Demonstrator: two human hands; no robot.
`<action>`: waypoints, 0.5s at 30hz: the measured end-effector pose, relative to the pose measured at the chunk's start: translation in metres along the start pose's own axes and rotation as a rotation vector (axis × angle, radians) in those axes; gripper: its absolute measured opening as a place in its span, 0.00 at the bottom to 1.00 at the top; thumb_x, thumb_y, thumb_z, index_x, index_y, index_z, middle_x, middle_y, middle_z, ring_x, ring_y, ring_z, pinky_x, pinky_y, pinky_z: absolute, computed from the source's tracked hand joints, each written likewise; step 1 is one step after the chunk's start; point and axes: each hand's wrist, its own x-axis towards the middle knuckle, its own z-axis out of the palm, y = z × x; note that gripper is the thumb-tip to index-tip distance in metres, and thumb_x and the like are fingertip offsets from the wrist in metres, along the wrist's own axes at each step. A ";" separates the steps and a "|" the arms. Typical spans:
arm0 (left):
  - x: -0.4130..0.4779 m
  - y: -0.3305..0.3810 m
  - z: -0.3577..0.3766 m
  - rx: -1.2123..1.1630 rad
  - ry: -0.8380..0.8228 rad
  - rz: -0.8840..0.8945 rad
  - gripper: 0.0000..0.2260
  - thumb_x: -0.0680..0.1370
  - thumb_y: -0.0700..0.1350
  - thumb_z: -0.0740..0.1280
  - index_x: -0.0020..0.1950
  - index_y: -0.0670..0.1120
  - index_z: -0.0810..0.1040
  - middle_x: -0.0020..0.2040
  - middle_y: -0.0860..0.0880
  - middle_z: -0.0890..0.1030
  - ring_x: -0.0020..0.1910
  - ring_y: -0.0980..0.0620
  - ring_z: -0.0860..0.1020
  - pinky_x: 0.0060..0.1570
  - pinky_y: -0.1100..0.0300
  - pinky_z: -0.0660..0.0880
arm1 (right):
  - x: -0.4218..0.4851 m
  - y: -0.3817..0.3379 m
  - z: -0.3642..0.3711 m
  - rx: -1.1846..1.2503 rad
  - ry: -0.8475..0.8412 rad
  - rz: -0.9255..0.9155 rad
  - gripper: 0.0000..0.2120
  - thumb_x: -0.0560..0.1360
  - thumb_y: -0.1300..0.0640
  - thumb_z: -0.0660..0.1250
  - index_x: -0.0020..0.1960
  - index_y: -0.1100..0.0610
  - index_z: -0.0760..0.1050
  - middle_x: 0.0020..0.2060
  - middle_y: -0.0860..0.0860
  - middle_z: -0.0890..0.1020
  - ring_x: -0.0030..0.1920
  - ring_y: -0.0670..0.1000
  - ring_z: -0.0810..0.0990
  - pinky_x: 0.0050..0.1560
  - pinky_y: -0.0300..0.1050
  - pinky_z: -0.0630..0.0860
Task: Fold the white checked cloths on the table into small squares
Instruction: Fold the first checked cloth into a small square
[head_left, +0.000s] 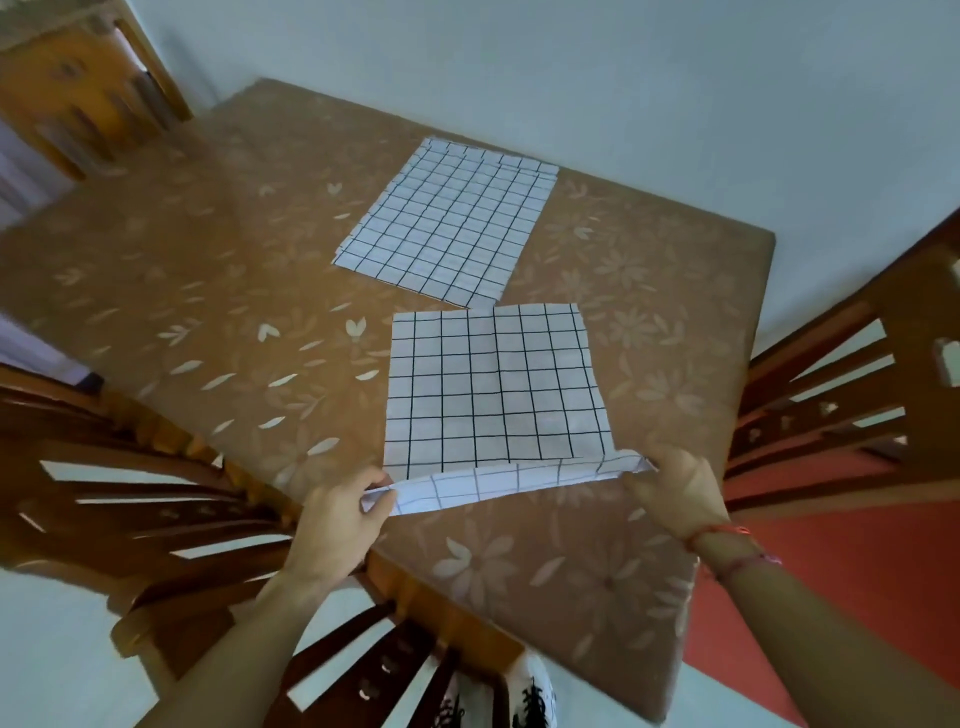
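Note:
A white cloth with a black grid (493, 384) lies spread on the brown flowered table (218, 291), close to me. Its near edge is lifted and turned over, showing the paler underside. My left hand (337, 519) pinches the near left corner of this cloth. My right hand (672, 488) pinches the near right corner. Farther back lies a stack of the same checked cloths (447, 223), flat and slightly offset at the edges, apart from both hands.
Wooden chairs stand around the table: one chair back (171, 499) at the near left under my left arm, another (852, 395) at the right, a third (88, 93) at the far left. A pale wall runs behind the table. My shoes (524, 696) show below.

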 end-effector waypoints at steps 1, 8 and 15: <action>-0.003 0.000 -0.001 -0.004 -0.004 0.008 0.04 0.73 0.40 0.75 0.45 0.44 0.82 0.34 0.53 0.78 0.32 0.53 0.77 0.37 0.59 0.76 | -0.003 0.001 0.000 0.015 0.005 -0.009 0.15 0.68 0.57 0.69 0.28 0.47 0.67 0.28 0.46 0.77 0.35 0.53 0.79 0.38 0.43 0.74; 0.000 0.006 -0.012 0.025 0.026 0.080 0.04 0.72 0.39 0.75 0.42 0.44 0.81 0.35 0.54 0.79 0.35 0.53 0.76 0.38 0.59 0.75 | -0.012 0.013 -0.001 0.066 0.017 -0.069 0.05 0.69 0.54 0.71 0.37 0.53 0.77 0.27 0.49 0.80 0.35 0.50 0.80 0.41 0.46 0.77; 0.037 0.007 -0.019 0.041 0.086 0.029 0.02 0.74 0.42 0.73 0.45 0.45 0.82 0.36 0.55 0.79 0.35 0.54 0.77 0.36 0.65 0.70 | 0.007 -0.006 -0.003 0.110 0.107 -0.063 0.20 0.69 0.57 0.74 0.27 0.51 0.65 0.21 0.47 0.68 0.26 0.45 0.69 0.28 0.33 0.62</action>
